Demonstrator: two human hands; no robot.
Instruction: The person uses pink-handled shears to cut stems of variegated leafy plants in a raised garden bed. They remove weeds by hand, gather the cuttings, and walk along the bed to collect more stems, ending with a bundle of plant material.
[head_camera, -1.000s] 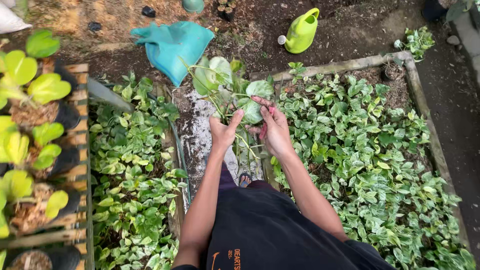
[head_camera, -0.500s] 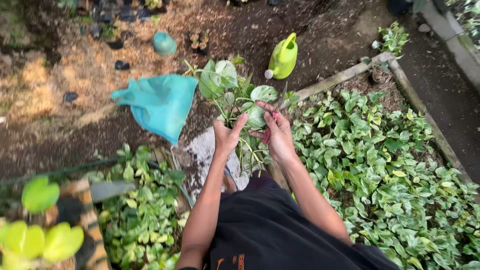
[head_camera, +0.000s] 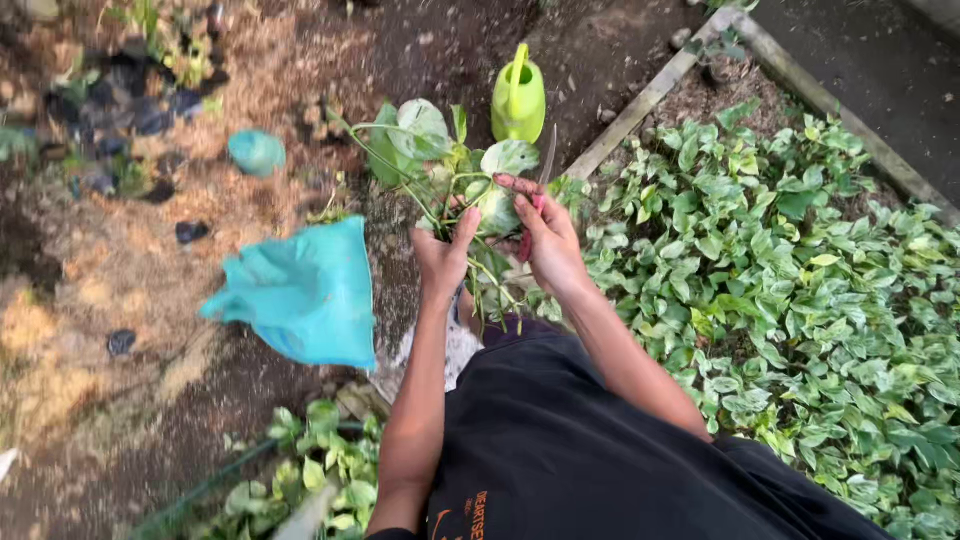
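The lime-green plastic watering can (head_camera: 518, 100) is showing a smooth, faintly glossy skin. The bundle of green and cream-mottled leafy cuttings (head_camera: 450, 170) is looking waxy and slightly shiny, its stems thin and smooth. The crumpled teal plastic bag (head_camera: 300, 290) is looking soft and matt (creased all over). The dark bare soil (head_camera: 430, 40) is appearing rough and crumbly, and the weathered grey wooden bed edging (head_camera: 650, 95) is looking dry and coarse.

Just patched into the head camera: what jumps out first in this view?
Both hands at centre, the left hand and right hand, grip a bunch of leafy cuttings with long stems. Just beyond them a lime-green watering can stands on dark soil. A turquoise bag lies to the left, and a dense bed of variegated green plants fills the right.
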